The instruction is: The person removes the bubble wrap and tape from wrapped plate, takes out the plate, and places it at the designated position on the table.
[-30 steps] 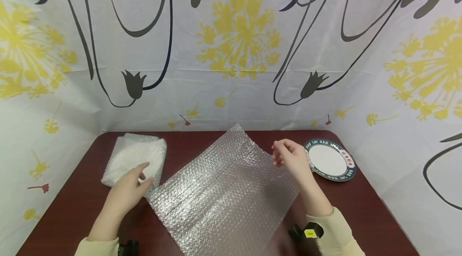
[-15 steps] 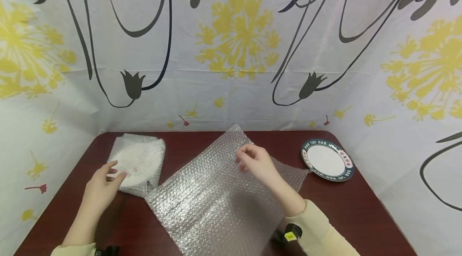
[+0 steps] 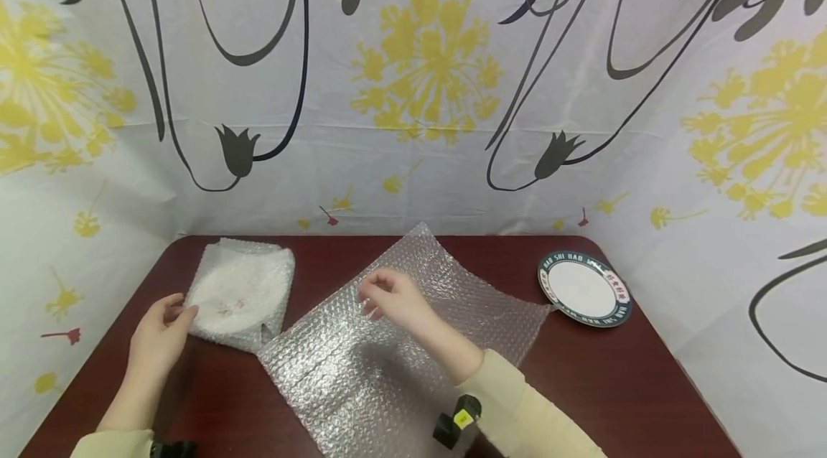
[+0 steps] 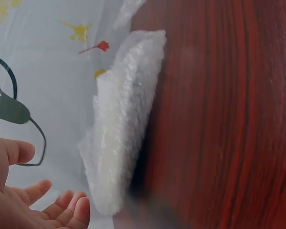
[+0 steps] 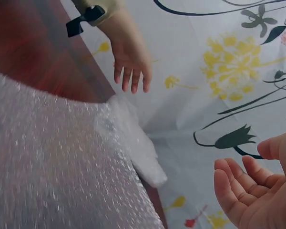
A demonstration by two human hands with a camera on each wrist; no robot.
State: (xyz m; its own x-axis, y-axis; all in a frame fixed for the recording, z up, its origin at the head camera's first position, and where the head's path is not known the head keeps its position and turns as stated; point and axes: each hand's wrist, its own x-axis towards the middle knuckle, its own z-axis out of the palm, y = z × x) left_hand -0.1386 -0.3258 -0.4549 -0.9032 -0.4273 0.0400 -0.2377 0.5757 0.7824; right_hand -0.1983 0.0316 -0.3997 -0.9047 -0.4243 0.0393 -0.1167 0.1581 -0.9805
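A package wrapped in bubble wrap [image 3: 242,286], with a round whitish shape and faint red marks showing through, lies at the table's back left. My left hand [image 3: 155,336] is at its left edge, fingers loosely bent with nothing in them. In the left wrist view those fingers [image 4: 81,212] show just beside the package [image 4: 126,119]. A sheet of clear bubble wrap [image 3: 465,307] spreads across the middle. Over its left half hovers my right hand [image 3: 397,300], fingers loosely curled and holding nothing. The right wrist view shows this hand [image 5: 257,191] above the sheet [image 5: 52,167].
At the right side of the dark red table [image 3: 614,386] lies a round plate [image 3: 584,289] with a white centre and a dark lettered rim. The sheet's right corner reaches the plate's edge. A patterned cloth [image 3: 413,185] hangs around the back and sides.
My right hand has moved left from near the plate to over the sheet's left half. My left hand has drawn left, from over the package to its left edge.
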